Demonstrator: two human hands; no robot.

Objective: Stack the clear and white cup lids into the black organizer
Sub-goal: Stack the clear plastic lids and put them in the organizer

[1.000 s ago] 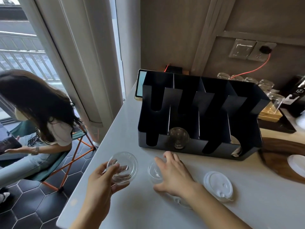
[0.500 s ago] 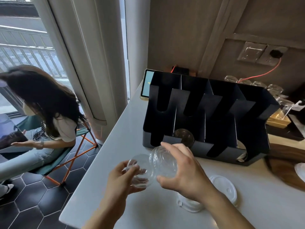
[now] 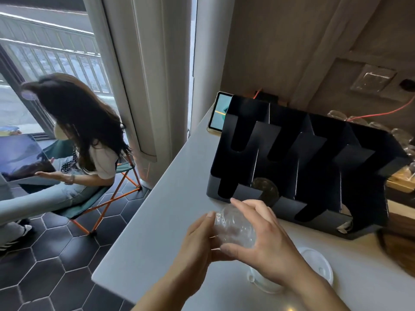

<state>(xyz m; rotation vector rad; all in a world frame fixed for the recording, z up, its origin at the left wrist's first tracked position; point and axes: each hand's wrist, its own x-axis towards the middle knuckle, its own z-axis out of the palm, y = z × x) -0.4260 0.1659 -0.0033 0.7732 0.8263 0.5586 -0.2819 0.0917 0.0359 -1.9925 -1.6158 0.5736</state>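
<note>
Both my hands meet over the grey counter, just in front of the black organizer (image 3: 310,158). My left hand (image 3: 197,245) and my right hand (image 3: 267,239) together hold clear dome lids (image 3: 234,227) pressed one against the other between them. One clear lid (image 3: 266,190) stands in the organizer's second slot from the left. A white lid (image 3: 318,263) lies flat on the counter beside my right wrist, and another white lid (image 3: 261,280) shows partly under my right forearm. Something white (image 3: 344,225) peeks from the organizer's right slot.
A tablet (image 3: 219,114) leans behind the organizer's left end. Glasses (image 3: 402,138) and a wooden tray (image 3: 402,182) stand at the right, a dark wooden board (image 3: 399,241) beyond the white lid. A seated person (image 3: 74,135) is left of the counter's edge (image 3: 134,223).
My right hand picked a clear lid off the counter and brought it against the lid in my left hand. The view has swung right and closer.
</note>
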